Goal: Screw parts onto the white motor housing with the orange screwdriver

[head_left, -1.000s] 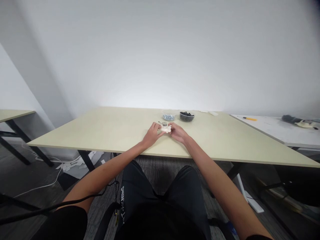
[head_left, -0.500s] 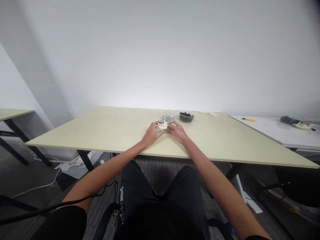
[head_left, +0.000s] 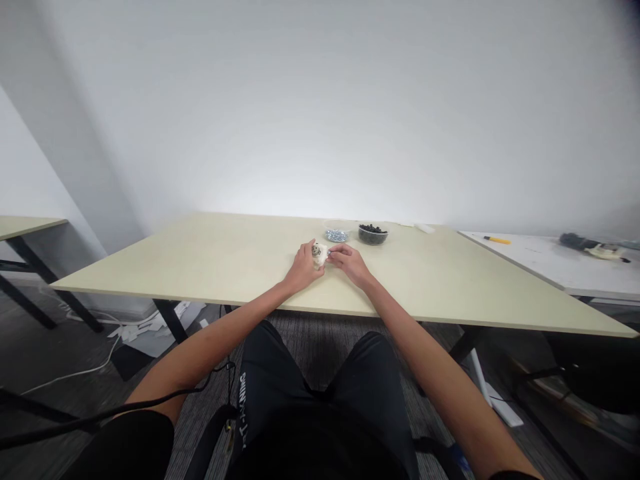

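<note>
My left hand (head_left: 301, 270) is closed around a small white part (head_left: 321, 257) with a grey, dark-spotted face turned up toward me. The part is held just above the table, and my fingers cover its left side. At its right edge, the fingertips of my right hand (head_left: 352, 264) are pinched together on something tiny, too small to name. Just beyond the hands stand a clear bowl of small silvery-blue pieces (head_left: 337, 235) and a clear bowl of black pieces (head_left: 373, 233).
The pale yellow table (head_left: 240, 257) runs along the wall. White scraps (head_left: 424, 228) lie at its back edge. On a white side table (head_left: 540, 260) are a yellow-handled tool (head_left: 497, 240) and a dark bundle (head_left: 580, 241). A black cable (head_left: 125, 407) crosses my left arm.
The white part has been turned in my left hand, so its grey face now shows. My right fingertips have shifted slightly left and pinch at its right edge. The bowls stay put.
</note>
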A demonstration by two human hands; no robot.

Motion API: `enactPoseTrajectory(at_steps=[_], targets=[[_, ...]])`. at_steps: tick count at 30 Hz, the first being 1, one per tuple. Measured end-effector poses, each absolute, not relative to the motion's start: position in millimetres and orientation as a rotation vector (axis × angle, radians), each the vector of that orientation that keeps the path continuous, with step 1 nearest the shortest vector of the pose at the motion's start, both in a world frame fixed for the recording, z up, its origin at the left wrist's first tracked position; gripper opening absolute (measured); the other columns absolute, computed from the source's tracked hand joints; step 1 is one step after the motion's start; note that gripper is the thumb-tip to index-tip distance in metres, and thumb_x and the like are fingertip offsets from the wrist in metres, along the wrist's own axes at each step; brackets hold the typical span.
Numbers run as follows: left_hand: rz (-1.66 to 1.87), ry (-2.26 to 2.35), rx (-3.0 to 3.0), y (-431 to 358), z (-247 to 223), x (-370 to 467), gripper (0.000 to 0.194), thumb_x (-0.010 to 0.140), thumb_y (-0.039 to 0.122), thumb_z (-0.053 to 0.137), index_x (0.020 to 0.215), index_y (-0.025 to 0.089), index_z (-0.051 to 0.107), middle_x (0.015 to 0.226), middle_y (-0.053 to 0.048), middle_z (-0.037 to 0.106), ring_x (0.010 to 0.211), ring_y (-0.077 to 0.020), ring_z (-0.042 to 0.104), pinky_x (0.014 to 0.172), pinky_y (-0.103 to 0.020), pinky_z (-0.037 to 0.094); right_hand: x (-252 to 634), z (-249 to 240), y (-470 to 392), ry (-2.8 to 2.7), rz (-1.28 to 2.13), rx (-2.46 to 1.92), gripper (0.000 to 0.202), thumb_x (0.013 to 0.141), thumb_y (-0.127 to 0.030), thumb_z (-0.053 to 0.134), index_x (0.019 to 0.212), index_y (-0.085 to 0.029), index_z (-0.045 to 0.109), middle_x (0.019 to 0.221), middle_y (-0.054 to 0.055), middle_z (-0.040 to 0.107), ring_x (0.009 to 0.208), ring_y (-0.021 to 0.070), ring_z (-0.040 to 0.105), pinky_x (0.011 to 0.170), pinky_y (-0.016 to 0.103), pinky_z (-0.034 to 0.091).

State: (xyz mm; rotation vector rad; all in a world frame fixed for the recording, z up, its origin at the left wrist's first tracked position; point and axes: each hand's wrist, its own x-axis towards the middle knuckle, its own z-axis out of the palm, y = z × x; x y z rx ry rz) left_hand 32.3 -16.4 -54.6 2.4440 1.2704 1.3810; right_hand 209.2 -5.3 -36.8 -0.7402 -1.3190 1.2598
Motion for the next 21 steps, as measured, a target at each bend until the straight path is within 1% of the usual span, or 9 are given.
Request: enactPoseTrajectory(at_steps=[2,4,6,8,11,14,17,21], targets=[[1.392,1.270,2.510,-16.1,-55.9,32.7,0.068,0.073,0.017,0.064,0.134,0.011,0.033,0.128,-0.019,0.043,0.123,-0.0310,0.045,0.105,-0.048,0.041,208.8,-35.4,-7.6,-1.323,1.299,-0.744,0.033,0.065,-0.038,0.077,0.082,-0.015,0.061,0.088,0.004,0.063,0.082,0.0152,0.064,0.090,0.036,0.053],[1.412,1.256,2.573,-15.1,-57.5,33.4,0.064,0.072,0.010,0.060,0.131,0.012,0.034,0.129,-0.019,0.042,0.124,-0.0307,0.045,0.105,-0.049,0.041,208.9,-34.6,-9.4,-1.327,1.308,-0.768,0.034,0.066,-0.039,0.078,0.084,-0.015,0.062,0.086,0.005,0.063,0.082,0.0153,0.065,0.089,0.036,0.054],[1.435,1.257,2.621,-13.8,-59.0,34.1,0.062,0.074,0.004,0.054,0.131,0.013,0.034,0.134,-0.019,0.040,0.131,-0.0307,0.040,0.108,-0.050,0.039,208.9,-34.5,-10.1,-1.337,1.291,-0.805,0.034,0.065,-0.037,0.079,0.086,-0.015,0.063,0.084,0.005,0.064,0.080,0.0151,0.065,0.087,0.035,0.055],[1.450,1.259,2.652,-12.4,-60.1,34.4,0.056,0.077,0.000,0.044,0.132,0.013,0.034,0.139,-0.020,0.037,0.139,-0.0297,0.031,0.112,-0.052,0.035,208.7,-34.7,-10.1,-1.360,1.268,-0.842,0.033,0.064,-0.035,0.080,0.085,-0.014,0.064,0.082,0.005,0.065,0.076,0.0150,0.065,0.084,0.034,0.055],[1.450,1.209,2.710,-11.4,-59.7,33.6,0.049,0.084,-0.001,0.030,0.131,0.012,0.036,0.146,-0.021,0.034,0.147,-0.0258,0.017,0.115,-0.053,0.030,208.0,-35.1,-9.8,-1.404,1.256,-0.866,0.031,0.063,-0.033,0.081,0.081,-0.013,0.065,0.080,0.006,0.066,0.073,0.0153,0.065,0.081,0.034,0.056],[1.416,1.138,2.801,-12.6,-56.6,31.8,0.049,0.087,0.000,0.025,0.133,0.014,0.036,0.150,-0.018,0.032,0.149,-0.0224,0.008,0.118,-0.051,0.028,208.0,-35.0,-10.6,-1.426,1.272,-0.845,0.031,0.062,-0.034,0.081,0.078,-0.013,0.065,0.082,0.006,0.066,0.077,0.0160,0.066,0.085,0.034,0.055],[1.393,1.095,2.852,-14.9,-53.0,30.9,0.048,0.090,0.002,0.025,0.134,0.015,0.036,0.152,-0.016,0.031,0.149,-0.0207,0.005,0.119,-0.049,0.027,208.1,-34.6,-12.0,-1.433,1.310,-0.813,0.033,0.062,-0.037,0.081,0.076,-0.013,0.064,0.082,0.006,0.066,0.080,0.0175,0.067,0.089,0.035,0.054],[1.396,1.074,2.852,-16.2,-51.4,31.2,0.047,0.090,0.004,0.025,0.135,0.014,0.035,0.153,-0.017,0.030,0.149,-0.0210,0.005,0.120,-0.049,0.026,207.8,-34.9,-12.4,-1.436,1.344,-0.802,0.035,0.060,-0.038,0.082,0.076,-0.012,0.065,0.081,0.007,0.067,0.082,0.0190,0.067,0.088,0.036,0.054]])
